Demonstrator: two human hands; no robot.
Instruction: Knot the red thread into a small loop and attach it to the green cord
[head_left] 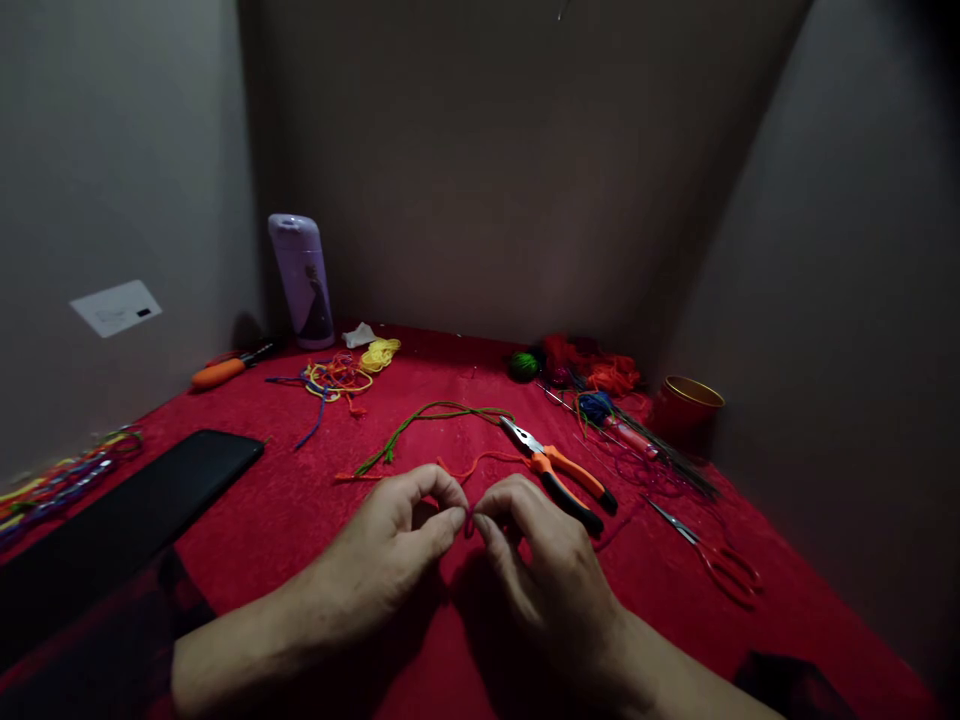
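My left hand [405, 535] and my right hand [536, 550] meet low in the middle, thumbs and forefingers pinched close together. Between the fingertips is a short bit of dark pink yarn [469, 522], gripped from both sides. Its small loop is mostly hidden by the fingers. Just beyond the hands lie an orange strand [480, 460] and a green cord [420, 412] on the red cloth [300, 540]. Orange-handled long-nose pliers [559, 470] rest right of my right hand, their jaws parted slightly and pointing away.
Scissors [705, 555] and a red cup [686, 410] are at the right. Yarn in red [611, 370] and a green ball [523, 366] lie at the back. A purple bottle [301, 285] stands back left, near tangled threads [334, 380]. A black tablet-like slab [150, 500] lies left.
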